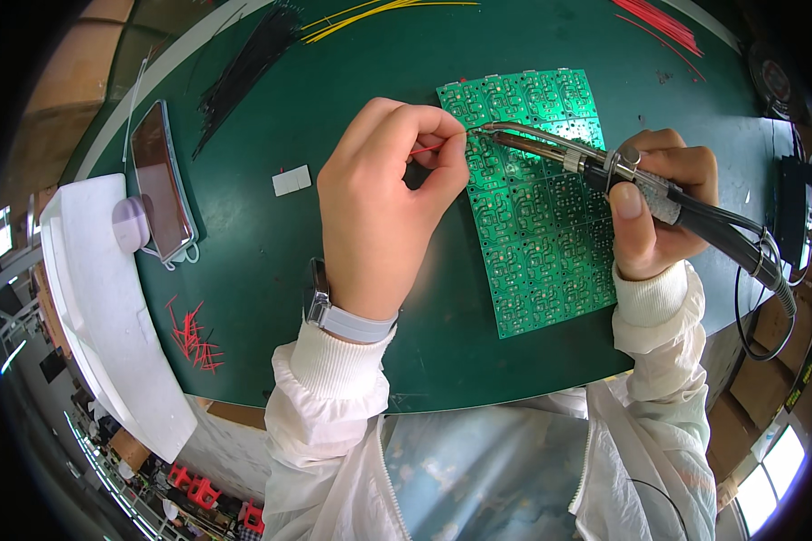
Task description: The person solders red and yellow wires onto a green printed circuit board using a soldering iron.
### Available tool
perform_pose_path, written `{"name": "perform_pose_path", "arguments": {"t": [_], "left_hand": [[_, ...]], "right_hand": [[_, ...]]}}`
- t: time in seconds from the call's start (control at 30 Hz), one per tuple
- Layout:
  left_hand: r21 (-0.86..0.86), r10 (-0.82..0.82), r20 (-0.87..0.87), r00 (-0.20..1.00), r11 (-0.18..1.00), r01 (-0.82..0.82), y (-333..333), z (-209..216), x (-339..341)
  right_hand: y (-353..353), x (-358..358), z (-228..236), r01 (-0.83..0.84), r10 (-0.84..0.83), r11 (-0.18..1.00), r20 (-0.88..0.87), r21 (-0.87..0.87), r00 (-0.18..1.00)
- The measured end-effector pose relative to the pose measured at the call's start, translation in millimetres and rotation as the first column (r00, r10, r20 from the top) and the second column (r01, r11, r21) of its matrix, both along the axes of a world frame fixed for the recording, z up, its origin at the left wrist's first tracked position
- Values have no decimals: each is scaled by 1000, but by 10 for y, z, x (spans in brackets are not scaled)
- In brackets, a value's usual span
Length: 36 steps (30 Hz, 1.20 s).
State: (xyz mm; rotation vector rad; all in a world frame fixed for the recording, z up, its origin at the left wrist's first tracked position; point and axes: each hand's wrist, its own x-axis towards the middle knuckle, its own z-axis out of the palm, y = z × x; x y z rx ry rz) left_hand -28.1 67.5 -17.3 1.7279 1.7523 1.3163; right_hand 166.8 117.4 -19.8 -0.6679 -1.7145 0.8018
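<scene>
Head view: red wire (426, 148) pinched in left hand (383, 180) over upper-left edge of green circuit board (525, 236), laid on table (244, 257); soldering iron (572, 160) gripped in right hand (656, 240), tip beside pinch. Burn could be caused by slip, wire misplacement by unsteady hold.

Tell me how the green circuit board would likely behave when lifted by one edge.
The green circuit board would probably stay stiff, since it looks like one flat panel. It is likely light for its size, as it appears thin. Its grid of repeated sections suggests it might crack between them if bent.
</scene>
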Motion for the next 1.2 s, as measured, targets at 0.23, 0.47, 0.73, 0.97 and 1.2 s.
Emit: {"name": "perform_pose_path", "arguments": {"t": [0.23,0.47,0.73,0.97,1.2], "left_hand": [[-4,16,-16,1000,1000,-16,-6,6,9],[-8,19,12,1000,1000,-19,-4,10,14],[-6,0,5,1000,1000,0,-9,12,3],[2,-18,17,1000,1000,18,-1,6,6],[28,-28,-42,999,999,29,-15,-13,-23]], "right_hand": [[-22,15,-1,-11,11,1000,23,1,1000],[-38,8,3,20,-20,1000,9,-17,1000],[-37,2,-7,28,-27,1000,-19,9,999],[-23,1,-15,31,-30,1000,-55,6,998],[-3,-24,-23,53,-50,998,-108,18,993]]}}
